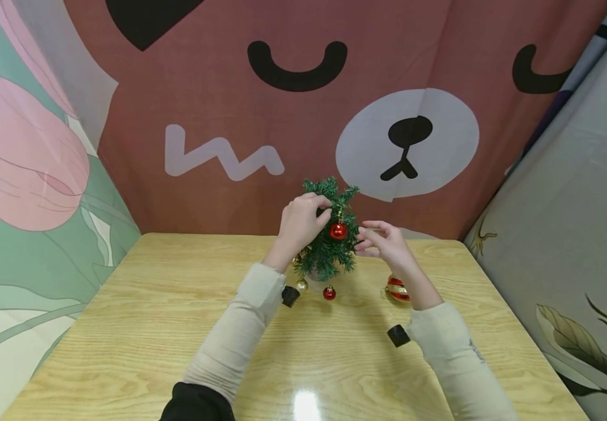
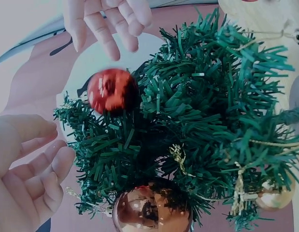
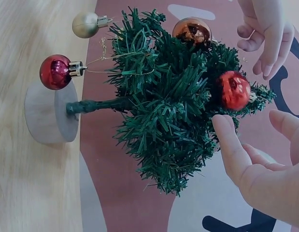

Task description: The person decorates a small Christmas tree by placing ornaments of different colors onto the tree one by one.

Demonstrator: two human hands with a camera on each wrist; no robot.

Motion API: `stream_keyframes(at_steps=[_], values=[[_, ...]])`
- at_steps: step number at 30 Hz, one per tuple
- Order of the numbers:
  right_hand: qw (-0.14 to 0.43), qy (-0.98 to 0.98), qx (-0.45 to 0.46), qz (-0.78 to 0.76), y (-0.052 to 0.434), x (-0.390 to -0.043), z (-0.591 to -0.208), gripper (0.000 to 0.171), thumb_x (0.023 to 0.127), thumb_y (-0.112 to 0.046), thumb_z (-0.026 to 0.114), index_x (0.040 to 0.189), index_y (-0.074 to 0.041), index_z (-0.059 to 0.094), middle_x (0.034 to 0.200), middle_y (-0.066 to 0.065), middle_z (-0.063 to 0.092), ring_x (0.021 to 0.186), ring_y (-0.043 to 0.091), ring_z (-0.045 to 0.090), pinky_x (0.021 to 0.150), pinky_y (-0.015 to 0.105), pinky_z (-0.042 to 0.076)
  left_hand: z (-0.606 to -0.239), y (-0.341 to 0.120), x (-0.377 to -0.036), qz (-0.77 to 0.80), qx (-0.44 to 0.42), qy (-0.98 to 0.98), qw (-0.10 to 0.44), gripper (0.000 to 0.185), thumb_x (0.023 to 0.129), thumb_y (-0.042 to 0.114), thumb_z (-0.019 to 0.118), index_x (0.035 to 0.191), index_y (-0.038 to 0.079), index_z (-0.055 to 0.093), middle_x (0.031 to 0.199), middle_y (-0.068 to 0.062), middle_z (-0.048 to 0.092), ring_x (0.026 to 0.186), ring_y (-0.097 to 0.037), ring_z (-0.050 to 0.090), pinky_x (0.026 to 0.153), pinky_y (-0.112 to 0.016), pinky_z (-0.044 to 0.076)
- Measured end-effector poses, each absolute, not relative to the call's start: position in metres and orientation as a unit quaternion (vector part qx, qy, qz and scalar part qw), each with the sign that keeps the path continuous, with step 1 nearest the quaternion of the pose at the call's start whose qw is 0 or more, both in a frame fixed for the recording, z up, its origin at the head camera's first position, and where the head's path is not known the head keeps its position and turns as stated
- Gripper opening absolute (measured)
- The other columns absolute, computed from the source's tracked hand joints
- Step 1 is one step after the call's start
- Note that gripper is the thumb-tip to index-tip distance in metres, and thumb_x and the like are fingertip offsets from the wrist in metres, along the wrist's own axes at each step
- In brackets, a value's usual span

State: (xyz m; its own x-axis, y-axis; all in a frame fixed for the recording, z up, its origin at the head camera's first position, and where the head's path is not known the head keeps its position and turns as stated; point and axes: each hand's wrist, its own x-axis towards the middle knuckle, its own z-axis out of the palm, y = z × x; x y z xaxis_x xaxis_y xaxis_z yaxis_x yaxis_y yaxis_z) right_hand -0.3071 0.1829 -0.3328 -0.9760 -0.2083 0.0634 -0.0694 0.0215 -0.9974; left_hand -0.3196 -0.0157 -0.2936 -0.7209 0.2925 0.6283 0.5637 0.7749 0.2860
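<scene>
A small green artificial Christmas tree (image 1: 330,257) stands upright on a round pale base (image 3: 40,113). High on its front hangs a shiny red bauble (image 1: 338,231), slightly blurred in the left wrist view. My left hand (image 1: 302,222) is beside the upper branches, fingers loosely bent, with nothing visible between them in the left wrist view (image 2: 31,174). On the other side, my right hand (image 1: 385,242) has its fingers spread near the red bauble, apart from it in both wrist views. A copper bauble (image 2: 151,208) hangs on the tree's left side, hidden behind the left hand in the head view.
Low on the tree hang a gold bauble (image 1: 302,285) and a dark red bauble (image 1: 329,293). A red-and-gold striped bauble (image 1: 397,288) lies on the wooden table (image 1: 177,327), partly behind my right forearm. A printed bear curtain (image 1: 203,199) hangs behind the table.
</scene>
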Motion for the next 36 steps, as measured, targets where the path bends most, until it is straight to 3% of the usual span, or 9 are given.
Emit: stream_keyframes(at_steps=[6, 17, 26, 29, 36], values=[[0.047, 0.709, -0.102, -0.696, 0.184, -0.305, -0.332, 0.047, 0.092, -0.017, 0.051, 0.127, 0.009, 0.034, 0.099, 0.019, 0.050, 0.076, 0.023, 0.061, 0.074, 0.036, 0.050, -0.294, -0.019, -0.317, -0.254, -0.234, -0.895, 0.281, 0.014, 0.086, 0.019, 0.060, 0.095, 0.013, 0.069, 0.090, 0.001, 0.064, 0.055, -0.009, 0.052, 0.040, -0.021, 0.035], [0.054, 0.697, -0.110, -0.707, 0.190, -0.303, -0.337, 0.048, 0.092, -0.013, 0.049, 0.128, 0.015, 0.031, 0.111, 0.031, 0.043, 0.072, 0.013, 0.061, 0.073, 0.031, 0.051, -0.297, -0.024, -0.311, -0.267, -0.234, -0.896, 0.268, 0.014, 0.085, 0.019, 0.061, 0.095, 0.012, 0.069, 0.089, 0.000, 0.065, 0.059, -0.011, 0.054, 0.040, -0.022, 0.034], [0.043, 0.695, -0.118, -0.708, 0.199, -0.303, -0.343, 0.048, 0.092, -0.015, 0.051, 0.125, 0.016, 0.033, 0.093, 0.010, 0.055, 0.080, 0.022, 0.061, 0.075, 0.036, 0.050, -0.304, -0.027, -0.306, -0.278, -0.247, -0.884, 0.284, 0.013, 0.085, 0.017, 0.061, 0.094, 0.011, 0.070, 0.086, 0.000, 0.065, 0.041, -0.007, 0.036, 0.036, -0.019, 0.024], [0.041, 0.690, -0.116, -0.713, 0.201, -0.302, -0.344, 0.048, 0.092, -0.014, 0.051, 0.124, 0.017, 0.034, 0.093, 0.010, 0.056, 0.078, 0.020, 0.062, 0.076, 0.037, 0.050, -0.307, -0.028, -0.303, -0.286, -0.254, -0.876, 0.294, 0.013, 0.085, 0.015, 0.061, 0.093, 0.010, 0.070, 0.086, -0.001, 0.065, 0.036, -0.007, 0.029, 0.036, -0.019, 0.022], [0.038, 0.683, -0.101, -0.722, 0.208, -0.299, -0.347, 0.042, 0.092, -0.014, 0.051, 0.122, 0.013, 0.037, 0.090, 0.004, 0.059, 0.078, 0.017, 0.061, 0.076, 0.036, 0.050, -0.315, -0.029, -0.298, -0.300, -0.272, -0.855, 0.323, 0.011, 0.084, 0.013, 0.063, 0.089, 0.007, 0.070, 0.084, -0.002, 0.066, 0.043, -0.006, 0.042, 0.036, -0.019, 0.027]])
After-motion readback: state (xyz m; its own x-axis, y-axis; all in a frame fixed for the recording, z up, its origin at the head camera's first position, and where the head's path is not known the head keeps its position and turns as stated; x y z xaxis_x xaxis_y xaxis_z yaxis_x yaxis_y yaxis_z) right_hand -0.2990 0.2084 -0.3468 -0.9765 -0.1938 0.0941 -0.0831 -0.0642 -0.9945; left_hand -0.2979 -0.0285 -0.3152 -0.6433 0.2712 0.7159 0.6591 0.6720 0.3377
